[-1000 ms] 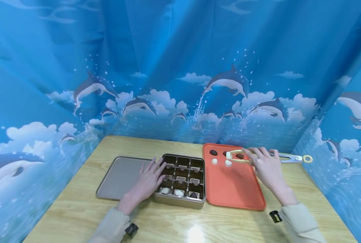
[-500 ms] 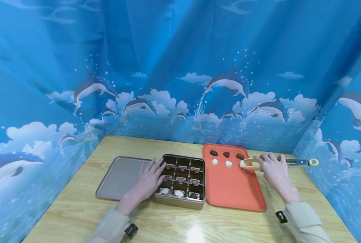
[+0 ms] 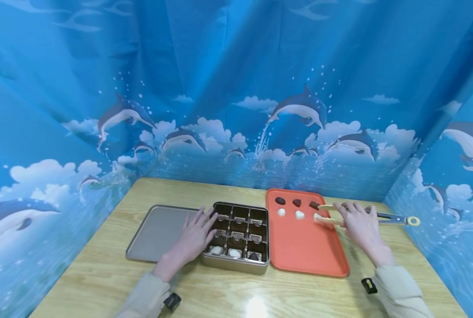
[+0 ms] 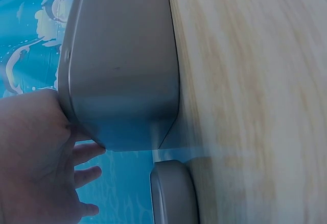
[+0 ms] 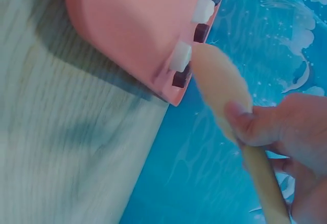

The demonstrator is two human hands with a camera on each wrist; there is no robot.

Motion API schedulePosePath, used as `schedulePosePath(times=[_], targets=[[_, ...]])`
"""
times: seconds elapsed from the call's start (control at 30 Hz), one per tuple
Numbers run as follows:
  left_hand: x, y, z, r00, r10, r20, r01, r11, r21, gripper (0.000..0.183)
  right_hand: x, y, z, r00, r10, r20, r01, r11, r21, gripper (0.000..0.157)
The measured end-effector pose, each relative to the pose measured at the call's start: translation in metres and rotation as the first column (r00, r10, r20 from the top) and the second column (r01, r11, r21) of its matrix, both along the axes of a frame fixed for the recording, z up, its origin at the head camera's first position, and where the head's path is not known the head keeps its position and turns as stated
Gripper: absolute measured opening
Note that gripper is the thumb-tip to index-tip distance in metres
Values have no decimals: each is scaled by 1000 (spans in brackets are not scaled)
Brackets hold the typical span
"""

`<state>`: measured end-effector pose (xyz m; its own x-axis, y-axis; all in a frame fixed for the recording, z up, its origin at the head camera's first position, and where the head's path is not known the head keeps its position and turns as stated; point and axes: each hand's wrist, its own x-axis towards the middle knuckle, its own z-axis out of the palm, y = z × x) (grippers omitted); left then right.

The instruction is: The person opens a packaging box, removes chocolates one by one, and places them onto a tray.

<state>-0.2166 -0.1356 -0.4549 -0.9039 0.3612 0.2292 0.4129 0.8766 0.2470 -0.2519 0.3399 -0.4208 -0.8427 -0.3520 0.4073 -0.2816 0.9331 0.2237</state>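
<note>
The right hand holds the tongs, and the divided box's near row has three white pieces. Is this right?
No: the near row has two white pieces and one dark piece, as the head view shows. The right hand holds the tongs.

The surface (image 3: pixel 208 293) is pale wood with a streaked grain and a bright glare (image 3: pixel 256 307) on its near part. Three things lie directly on it, side by side: a flat grey tray (image 3: pixel 161 234) at the left, a metallic box (image 3: pixel 234 264) with compartments in the middle, and a red tray (image 3: pixel 304 247) at the right.
</note>
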Motion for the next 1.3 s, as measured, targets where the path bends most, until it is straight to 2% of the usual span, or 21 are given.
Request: schedulePosePath(times=[0.13,0.3,0.57,0.77,0.93,1.07,1.2,1.3], targets=[[0,-1,0,1000,8,1,-8,1000,-4,52,6,-13,6,997,46,-63,-49,998,-47,70],[-2,-5,-2,1000,-1,10,1,1000,9,53,13,-37,16,989,99,-114,-103,994,-24,71],[-12,-14,-4,998,-68,15,67,996,63,51,20,-80,27,973,185,-141,-187,982,-4,67],[-17,-22,-2,996,-92,6,91,992,84,48,24,-120,33,955,266,-131,-267,964,6,72],[-18,-25,-1,995,-98,7,97,992,79,48,29,-152,40,924,366,-115,-363,931,48,76],[-19,-24,-2,995,-98,16,97,993,66,48,32,-180,50,888,451,-92,-441,890,113,75],[-19,-23,-2,995,-103,9,103,993,66,48,34,-209,55,845,527,-89,-503,840,203,66],[-18,-24,-3,994,-106,4,105,992,68,48,36,-229,58,825,561,-73,-522,805,281,58]])
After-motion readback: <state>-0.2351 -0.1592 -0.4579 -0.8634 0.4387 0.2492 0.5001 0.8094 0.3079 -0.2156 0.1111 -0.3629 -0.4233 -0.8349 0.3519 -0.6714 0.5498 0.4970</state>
